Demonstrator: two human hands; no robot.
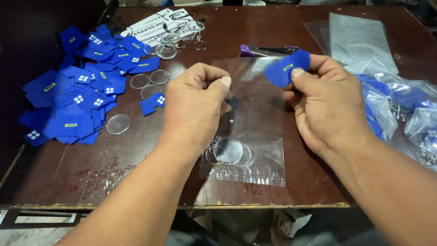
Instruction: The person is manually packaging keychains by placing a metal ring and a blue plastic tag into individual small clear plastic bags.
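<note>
A clear plastic bag (248,132) lies on the brown desk (136,155), round clear keychain discs (230,152) at its bottom. The left hand (193,107) pinches the bag's upper edge; the right hand (325,102) has its grip clenched on a blue shirt-shaped cutout (287,68). Farther left lies a pile of blue cutouts (84,86).

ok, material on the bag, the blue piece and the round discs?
Bag: thin clear plastic film, glossy, with glare and creases. Blue piece in the right hand: looks like matte paper or card, though fabric is possible. Discs inside the bag: clear rigid plastic, probably acrylic.
</note>
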